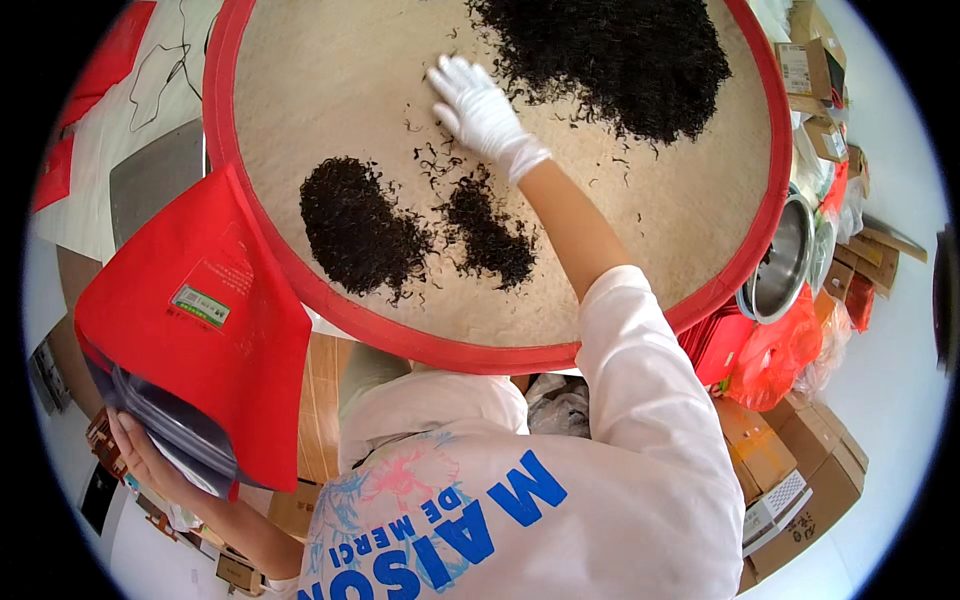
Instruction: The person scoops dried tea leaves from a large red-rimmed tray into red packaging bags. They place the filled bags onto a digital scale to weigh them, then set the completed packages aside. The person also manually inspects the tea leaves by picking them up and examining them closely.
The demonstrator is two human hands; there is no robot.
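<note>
Red grey-lined bag (205,330) | left hand (143,455) gripping its mouth | gloved right hand (480,108) splayed | wiry black strands (620,60)

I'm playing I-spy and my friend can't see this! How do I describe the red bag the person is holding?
Find the big round tray with the red rim. At its lower left edge is a large red bag, held in the left hand. Unlike the red plastic bag right of the tray, this one shows a green-and-white label.
</note>
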